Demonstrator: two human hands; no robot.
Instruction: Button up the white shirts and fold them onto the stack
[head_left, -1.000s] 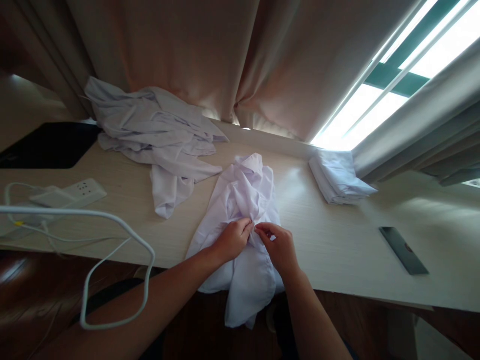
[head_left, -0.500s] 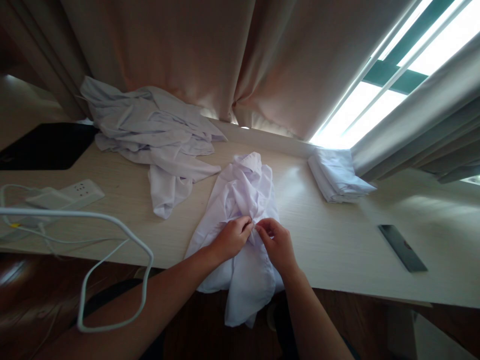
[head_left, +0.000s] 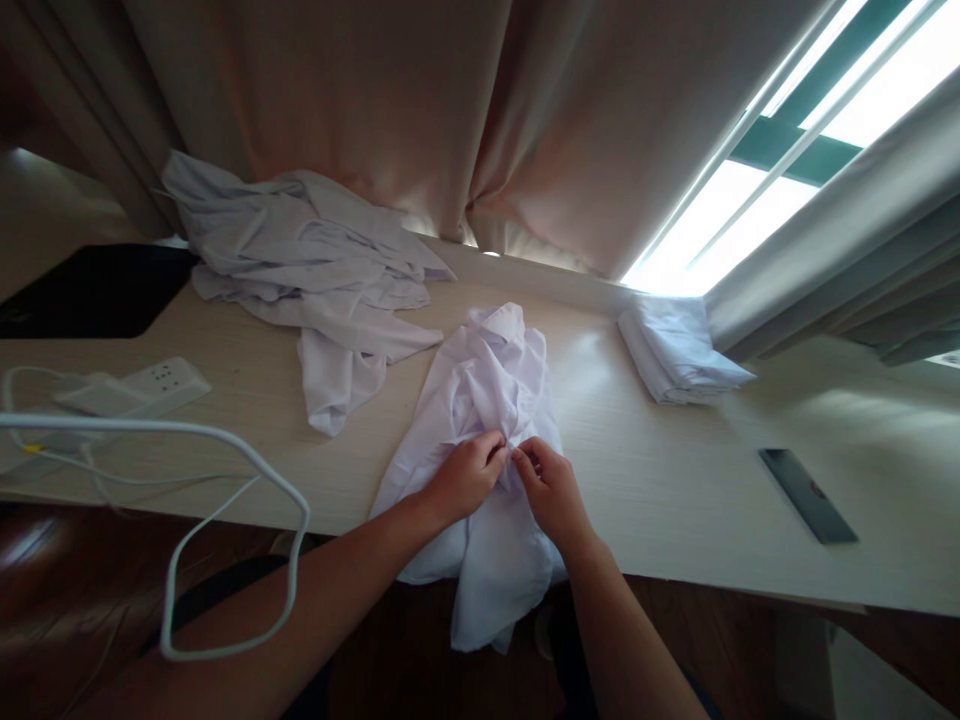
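Observation:
A crumpled white shirt [head_left: 487, 390] lies on the pale wooden table [head_left: 660, 490], its lower part hanging over the front edge. My left hand [head_left: 465, 478] and my right hand [head_left: 551, 490] meet at the middle of the shirt. The fingertips of both pinch the cloth close together, almost touching each other. What lies between the fingertips is too small to make out.
A heap of white garments [head_left: 300, 260] lies at the back left. A folded white stack [head_left: 675, 350] sits by the window. A dark phone [head_left: 806, 495] lies at the right. A power strip [head_left: 142, 385], white cable [head_left: 225, 480] and black pad [head_left: 90, 290] are at the left. Curtains [head_left: 450, 110] hang behind.
My right hand has shifted a little left toward my left hand, closing the small gap between the fingertips. The shirt and everything else stay where they were.

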